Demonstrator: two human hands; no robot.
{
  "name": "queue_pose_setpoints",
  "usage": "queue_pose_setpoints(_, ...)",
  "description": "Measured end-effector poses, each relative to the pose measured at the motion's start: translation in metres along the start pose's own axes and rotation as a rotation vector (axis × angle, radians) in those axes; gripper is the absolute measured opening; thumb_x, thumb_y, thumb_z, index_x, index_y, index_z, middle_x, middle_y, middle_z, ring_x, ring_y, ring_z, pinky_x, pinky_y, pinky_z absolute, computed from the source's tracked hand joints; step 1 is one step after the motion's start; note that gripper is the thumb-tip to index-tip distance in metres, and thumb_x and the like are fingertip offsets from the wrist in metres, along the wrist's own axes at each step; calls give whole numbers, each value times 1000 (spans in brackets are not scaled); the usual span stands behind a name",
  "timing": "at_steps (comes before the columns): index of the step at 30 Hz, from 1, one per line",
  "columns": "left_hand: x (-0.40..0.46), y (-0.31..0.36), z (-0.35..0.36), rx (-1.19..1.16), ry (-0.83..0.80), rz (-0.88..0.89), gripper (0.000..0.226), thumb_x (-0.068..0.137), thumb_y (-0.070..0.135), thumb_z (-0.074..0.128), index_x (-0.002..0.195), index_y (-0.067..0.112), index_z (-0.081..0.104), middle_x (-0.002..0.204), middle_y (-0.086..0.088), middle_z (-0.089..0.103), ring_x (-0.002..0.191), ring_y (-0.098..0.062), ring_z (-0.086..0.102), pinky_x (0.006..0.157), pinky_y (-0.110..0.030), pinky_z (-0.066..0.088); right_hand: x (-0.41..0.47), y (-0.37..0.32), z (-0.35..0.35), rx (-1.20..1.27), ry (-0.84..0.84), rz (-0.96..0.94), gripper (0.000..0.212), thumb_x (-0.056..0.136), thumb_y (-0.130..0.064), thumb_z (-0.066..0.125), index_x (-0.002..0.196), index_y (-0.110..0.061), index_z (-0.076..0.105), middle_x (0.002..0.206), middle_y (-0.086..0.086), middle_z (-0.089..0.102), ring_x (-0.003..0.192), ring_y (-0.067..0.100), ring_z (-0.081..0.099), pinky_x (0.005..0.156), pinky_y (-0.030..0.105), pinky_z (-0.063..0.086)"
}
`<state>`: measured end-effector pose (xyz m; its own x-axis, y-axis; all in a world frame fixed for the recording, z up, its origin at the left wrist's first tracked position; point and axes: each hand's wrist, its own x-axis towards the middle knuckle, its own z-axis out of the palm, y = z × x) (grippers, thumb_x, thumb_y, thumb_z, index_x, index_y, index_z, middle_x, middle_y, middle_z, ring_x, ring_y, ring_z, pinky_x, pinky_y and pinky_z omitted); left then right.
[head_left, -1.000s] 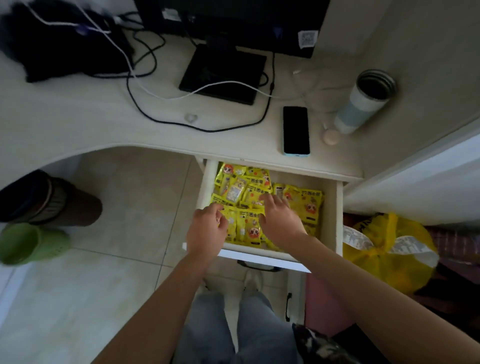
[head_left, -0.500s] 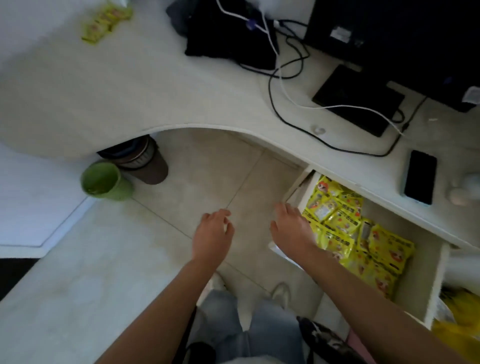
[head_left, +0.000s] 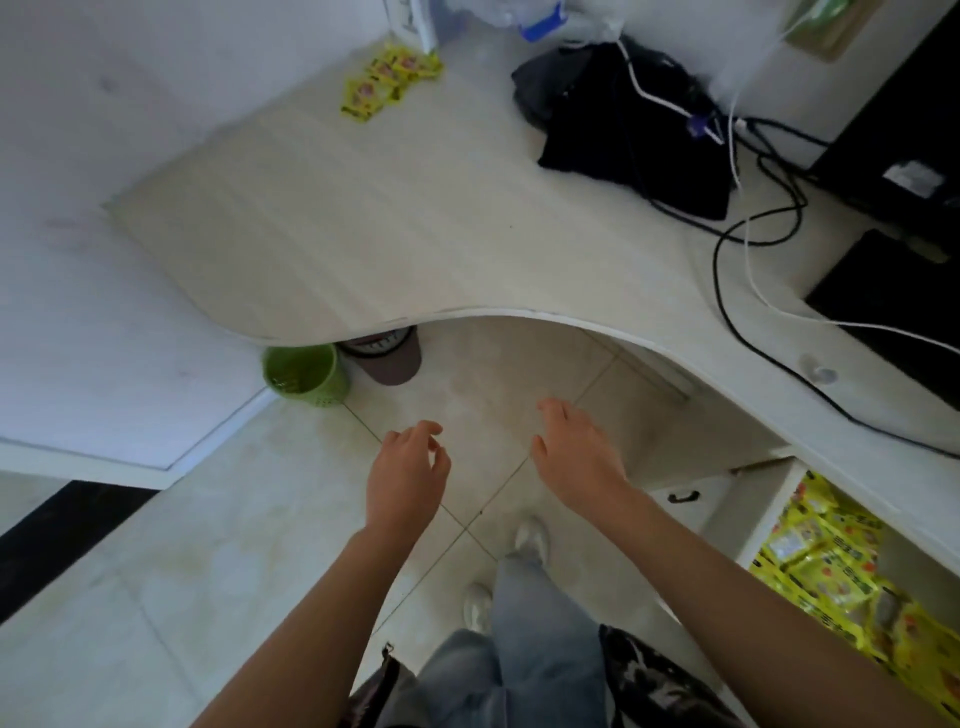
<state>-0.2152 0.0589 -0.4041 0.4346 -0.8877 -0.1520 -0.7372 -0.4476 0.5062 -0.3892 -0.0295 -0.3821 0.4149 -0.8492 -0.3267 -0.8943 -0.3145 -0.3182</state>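
My left hand (head_left: 408, 473) and my right hand (head_left: 576, 457) hover side by side over the tiled floor, below the curved desk edge. Both have loosely curled fingers and hold nothing. At the lower right an open white drawer (head_left: 763, 512) is packed with several yellow snack packets (head_left: 826, 566). A small pile of the same yellow packets (head_left: 387, 83) lies on the far part of the pale desk (head_left: 395, 234), well beyond both hands.
A green bin (head_left: 304, 374) and a brown bin (head_left: 387, 358) stand on the floor under the desk. A black bag (head_left: 623, 124), black and white cables (head_left: 737, 228) and a monitor base (head_left: 893, 301) fill the desk's right side. My legs and white shoes (head_left: 530, 540) are below.
Both hands have left the drawer and moved left over the floor. The view has swung left, so the drawer now sits at the lower right and the far desk packets show.
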Motion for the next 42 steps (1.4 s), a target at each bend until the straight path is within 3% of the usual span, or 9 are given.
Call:
queue_pose_setpoints(8,113,-11,-31,13,80,-52,22,90,21,55,112,16,61,104,2,66,103,-17,55,83,-31,47,117,-34,-27,-33,1,-78,36,95,-20,41,129,-8,43,121,14,56,108,31,53,88,42,47)
queue_pose_setpoints(12,178,-8,-46,4,92,-102,26,91,21,54,116,18,59,102,1,67,109,-19,53,84,-36,50,182,-46,-52,-72,15,-145,40,95,-22,42,134,-13,41,123,8,55,108,28,52,86,39,45)
queue_pose_setpoints(20,288,-2,-77,75,119,-72,28,92,22,52,120,18,57,102,3,67,108,-19,52,79,-35,48,289,-72,-100,-114,12,-241,41,98,-25,41,136,-11,38,125,10,53,107,28,52,84,38,46)
queue_pose_setpoints(32,457,-21,-139,192,44,76,30,94,24,48,122,18,53,113,1,63,111,-21,51,83,-35,46,439,-132,-143,-222,80,-267,36,98,-22,41,132,-10,41,121,9,54,104,28,52,81,40,48)
queue_pose_setpoints(42,566,-35,-160,219,-41,77,35,94,28,50,127,15,50,125,-3,53,116,-23,47,87,-39,46,547,-175,-161,-255,134,-235,31,95,-20,44,125,-11,46,114,7,56,99,27,54,74,37,47)
